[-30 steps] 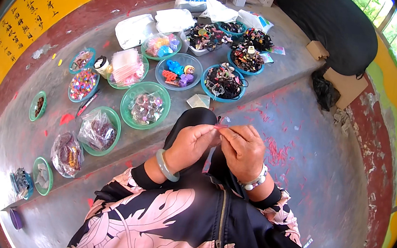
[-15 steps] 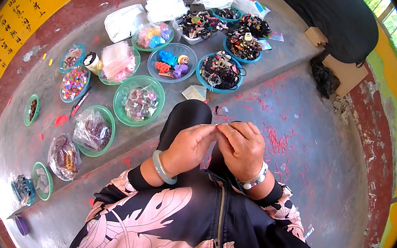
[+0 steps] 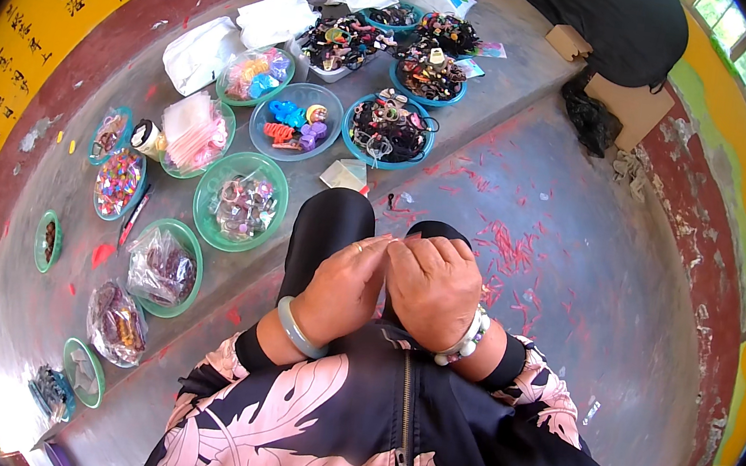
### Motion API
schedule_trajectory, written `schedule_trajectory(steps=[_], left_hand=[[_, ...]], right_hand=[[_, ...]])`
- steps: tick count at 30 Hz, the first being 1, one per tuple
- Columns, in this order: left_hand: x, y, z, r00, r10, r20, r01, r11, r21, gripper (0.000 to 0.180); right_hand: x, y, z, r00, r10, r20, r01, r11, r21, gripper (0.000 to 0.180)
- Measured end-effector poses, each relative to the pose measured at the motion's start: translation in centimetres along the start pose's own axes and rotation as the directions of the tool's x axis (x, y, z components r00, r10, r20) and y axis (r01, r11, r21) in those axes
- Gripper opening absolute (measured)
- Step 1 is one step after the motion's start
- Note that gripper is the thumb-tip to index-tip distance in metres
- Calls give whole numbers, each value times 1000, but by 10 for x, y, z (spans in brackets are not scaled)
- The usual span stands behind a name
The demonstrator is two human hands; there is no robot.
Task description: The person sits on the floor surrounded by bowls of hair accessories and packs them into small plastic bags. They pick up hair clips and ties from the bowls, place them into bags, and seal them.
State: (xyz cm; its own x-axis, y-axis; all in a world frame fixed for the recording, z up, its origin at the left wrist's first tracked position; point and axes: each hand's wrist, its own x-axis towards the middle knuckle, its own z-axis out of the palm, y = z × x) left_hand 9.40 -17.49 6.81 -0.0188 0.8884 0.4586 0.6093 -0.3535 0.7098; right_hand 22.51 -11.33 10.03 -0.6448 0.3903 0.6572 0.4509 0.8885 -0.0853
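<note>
My left hand (image 3: 340, 290) and my right hand (image 3: 431, 289) meet in front of my knees, fingertips together. Both are closed with curled fingers, and whatever is pinched between them is hidden behind the knuckles. A pale bangle (image 3: 298, 328) circles my left wrist; a beaded bracelet (image 3: 468, 336) is on the right. Just beyond my left knee a small clear packet (image 3: 346, 175) lies at the ledge's edge. Nearest on the left, a green basin (image 3: 241, 202) holds small shiny packaged pieces.
Along the raised ledge stand a basin of bright hair ties (image 3: 296, 121), a blue basin of dark hair ties (image 3: 391, 131), a basin of pink pouches (image 3: 197, 137) and clear-bagged brown bands (image 3: 162, 267). Red scraps (image 3: 512, 250) litter the floor at right. A black bag (image 3: 590, 112) lies farther off.
The view has shifted, so the basins sit farther left in it. My hands stay joined; the right knuckles have turned slightly and moved in closer over the left fingertips.
</note>
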Motion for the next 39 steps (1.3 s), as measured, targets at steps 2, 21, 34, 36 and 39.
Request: schedule_trajectory(steps=[2,21,34,36,39], left_hand=[[0,0,-2,1000,3,-9,-3,1000,-2,37],[5,-7,5,993,112,-37,-107,987,117,29],[9,0,7,994,-107,3,105,967,-233,18],[8,-2,7,970,-222,103,244,885,-396,21],[8,-3,5,916,-337,215,397,696,-599,26]], right_hand=[[2,-1,0,1000,12,7,-12,1000,29,15],[0,6,5,993,117,-29,-112,984,137,13],[-5,28,1,929,367,47,-334,778,531,10],[-8,33,0,884,453,117,-422,664,617,9],[-13,48,-7,786,564,254,-550,448,705,6]])
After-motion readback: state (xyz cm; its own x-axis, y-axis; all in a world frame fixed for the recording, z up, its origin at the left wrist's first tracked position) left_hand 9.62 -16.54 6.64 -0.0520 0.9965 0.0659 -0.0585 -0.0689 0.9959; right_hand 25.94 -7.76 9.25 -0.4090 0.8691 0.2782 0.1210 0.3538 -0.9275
